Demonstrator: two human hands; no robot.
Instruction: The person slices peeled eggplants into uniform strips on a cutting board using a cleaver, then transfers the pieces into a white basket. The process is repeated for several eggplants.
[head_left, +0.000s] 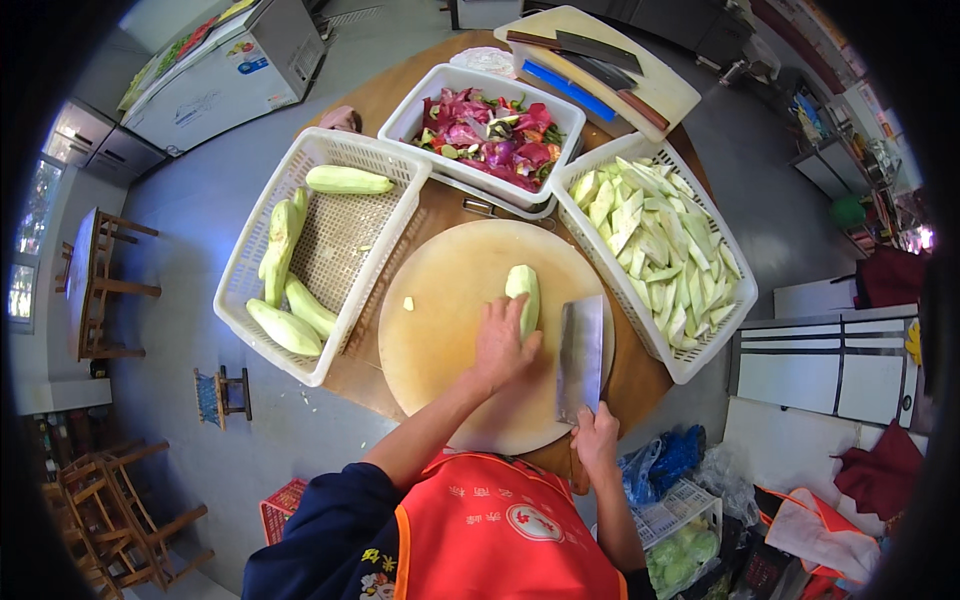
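A round cutting board (435, 300) lies before me on a wooden table. On it rests a pale green peeled gourd or eggplant (523, 283), pointing away from me. My left hand (501, 345) grips its near part, with the fingers on top hiding some of it. My right hand (598, 435) holds a cleaver (580, 352) by the handle. The broad blade is over the board's right side, apart from the vegetable. A small pale scrap (409, 304) sits on the left of the board.
Whole peeled vegetables lie in the left basket (259, 195); the right basket (739, 315) holds cut pieces. Behind the board, a white tub (397, 124) contains onion skins and trimmings. More knives (600, 52) lie on a rectangular board (679, 97). A crate with green vegetables (679, 551) stands lower right.
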